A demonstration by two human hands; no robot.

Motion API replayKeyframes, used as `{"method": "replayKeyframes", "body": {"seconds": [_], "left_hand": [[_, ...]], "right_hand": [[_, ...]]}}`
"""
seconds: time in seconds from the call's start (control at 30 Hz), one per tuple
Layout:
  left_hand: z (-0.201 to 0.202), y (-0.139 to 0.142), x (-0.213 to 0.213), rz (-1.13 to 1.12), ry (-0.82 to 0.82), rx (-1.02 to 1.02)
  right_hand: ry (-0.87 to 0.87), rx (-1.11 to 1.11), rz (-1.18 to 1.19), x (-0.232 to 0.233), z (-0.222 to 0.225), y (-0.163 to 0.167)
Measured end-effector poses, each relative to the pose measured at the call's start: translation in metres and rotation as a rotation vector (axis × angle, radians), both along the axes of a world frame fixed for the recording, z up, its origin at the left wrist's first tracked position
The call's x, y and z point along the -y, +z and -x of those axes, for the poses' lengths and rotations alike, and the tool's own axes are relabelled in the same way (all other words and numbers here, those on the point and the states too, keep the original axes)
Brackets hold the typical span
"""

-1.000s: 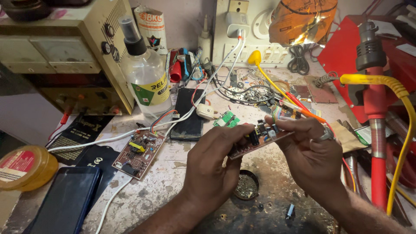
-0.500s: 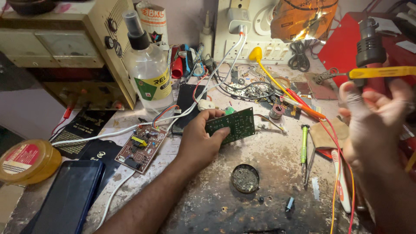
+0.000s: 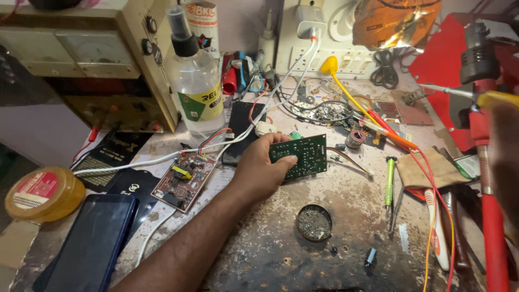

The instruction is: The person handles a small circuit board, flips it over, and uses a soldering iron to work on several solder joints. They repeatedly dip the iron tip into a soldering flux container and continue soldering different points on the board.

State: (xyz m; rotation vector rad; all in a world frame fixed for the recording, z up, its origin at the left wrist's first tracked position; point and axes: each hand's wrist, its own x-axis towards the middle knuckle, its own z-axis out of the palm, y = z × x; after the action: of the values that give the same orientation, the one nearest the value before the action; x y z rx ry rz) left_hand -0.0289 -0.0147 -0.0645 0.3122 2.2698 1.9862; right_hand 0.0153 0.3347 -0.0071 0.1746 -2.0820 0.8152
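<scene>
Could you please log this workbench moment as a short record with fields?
Left hand: grips a green rectangular circuit board, held tilted just above the stained bench
Right hand: at the right edge, blurred; grip unclear
Beside the left arm: brown circuit board with coloured wires
Below the green board: round metal tin of grey residue
Far left: dark smartphone, clear plastic bottle

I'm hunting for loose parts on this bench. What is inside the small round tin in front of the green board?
The round tin lies open on the bench, filled with a grey, crumbly, dirty residue. No separate parts show on top. Whatever lies beneath that residue is covered.
</scene>
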Motion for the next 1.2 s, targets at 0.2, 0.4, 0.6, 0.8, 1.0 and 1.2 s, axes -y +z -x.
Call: {"method": "replayKeyframes", "body": {"seconds": [0.2,0.4,0.6,0.8,1.0,1.2], "left_hand": [[0.005,-0.004,-0.002,-0.142,-0.082,0.079],[0.008,-0.003,-0.005,-0.216,-0.097,0.165],[0.007,0.002,-0.004,-0.135,-0.061,0.178],[0.005,0.007,-0.004,-0.106,-0.058,0.168],[0.004,0.007,-0.004,-0.121,-0.053,0.171],[0.004,0.008,-0.004,-0.073,-0.039,0.145]], "right_hand": [[0.442,0.011,0.402,0.062,-0.053,-0.011],[0.502,-0.060,0.454,0.064,-0.036,-0.021],[0.465,-0.097,0.342,0.050,-0.032,-0.040],[0.386,-0.060,0.300,0.055,-0.035,-0.035],[0.369,-0.070,0.227,0.065,-0.035,-0.026],[0.431,-0.038,0.344,0.071,-0.036,-0.022]]}}
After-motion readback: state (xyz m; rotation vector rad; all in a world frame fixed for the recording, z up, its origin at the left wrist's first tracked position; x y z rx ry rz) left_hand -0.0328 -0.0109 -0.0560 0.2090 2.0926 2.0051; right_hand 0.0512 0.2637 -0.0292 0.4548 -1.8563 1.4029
